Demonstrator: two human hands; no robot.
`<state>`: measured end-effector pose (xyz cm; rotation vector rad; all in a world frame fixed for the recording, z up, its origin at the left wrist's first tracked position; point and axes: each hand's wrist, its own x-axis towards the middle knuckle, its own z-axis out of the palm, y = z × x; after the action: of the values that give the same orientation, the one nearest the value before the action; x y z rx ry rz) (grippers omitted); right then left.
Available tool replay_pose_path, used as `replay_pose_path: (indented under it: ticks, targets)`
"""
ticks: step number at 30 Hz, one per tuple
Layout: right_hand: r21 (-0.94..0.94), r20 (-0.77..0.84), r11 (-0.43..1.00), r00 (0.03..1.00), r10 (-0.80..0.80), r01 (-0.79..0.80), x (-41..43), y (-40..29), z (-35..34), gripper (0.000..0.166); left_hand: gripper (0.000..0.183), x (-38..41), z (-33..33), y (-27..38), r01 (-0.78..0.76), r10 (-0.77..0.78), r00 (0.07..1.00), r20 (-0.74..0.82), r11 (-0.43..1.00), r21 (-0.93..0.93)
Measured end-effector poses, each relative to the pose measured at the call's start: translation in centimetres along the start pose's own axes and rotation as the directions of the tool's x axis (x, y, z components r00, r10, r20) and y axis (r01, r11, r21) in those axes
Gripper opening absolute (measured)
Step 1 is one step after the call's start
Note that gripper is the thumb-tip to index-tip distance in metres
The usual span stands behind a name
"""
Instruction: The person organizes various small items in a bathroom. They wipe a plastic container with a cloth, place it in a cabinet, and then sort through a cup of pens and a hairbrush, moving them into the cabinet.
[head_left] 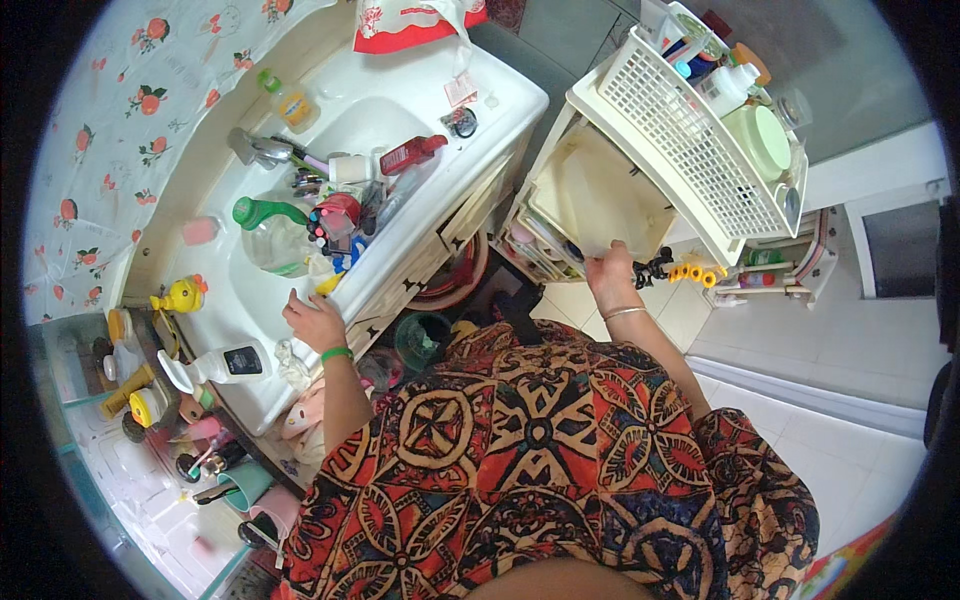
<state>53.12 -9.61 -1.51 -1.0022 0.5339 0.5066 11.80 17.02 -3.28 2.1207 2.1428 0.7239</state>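
Note:
My right hand (611, 271) grips the front edge of a pulled-out cream plastic drawer (615, 191), which holds nothing that I can see. The drawer belongs to a plastic storage unit with a perforated top basket (675, 127). Over the front rim of the white sink (480, 161) is my left hand (315, 322), fingers apart and holding nothing. Close to it, a clear jug with a green handle (274, 232) lies among make-up items in the basin. A red bottle (412, 154) and a white roll (351, 169) lie nearby.
At the sink's left are a yellow rubber duck (180, 295), a pink soap bar (200, 230) and a white spray bottle (232, 362). A yellow pump bottle (295, 107) stands by the faucet. Bottles and tubs crowd the top basket. Below the sink sits a green bin (422, 339).

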Motion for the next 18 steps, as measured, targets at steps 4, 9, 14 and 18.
replay_pose_path:
  ticks: [4,9,14,18]
  targets:
    - [-0.021,0.037,0.987,0.987,0.159,-0.158,-1.8,0.9,1.3,0.04,0.04,0.1,0.7,-0.5,-0.046,0.044,0.998,-0.047,0.998,-0.042]
    - [-0.091,0.11,0.881,0.875,0.471,-0.463,-3.3,1.9,3.5,0.053,0.037,0.1,1.2,-0.9,-0.044,0.042,0.998,-0.037,0.997,-0.063]
    - [-0.158,0.115,0.836,0.831,0.544,-0.525,-2.0,0.5,4.3,0.066,0.035,0.1,1.0,-0.7,0.003,-0.003,1.0,0.014,1.0,-0.028]
    - [-0.128,0.098,0.82,0.816,0.57,-0.557,2.0,2.3,2.1,0.065,0.034,0.3,1.3,-1.1,0.0,0.001,1.0,0.027,1.0,-0.03]
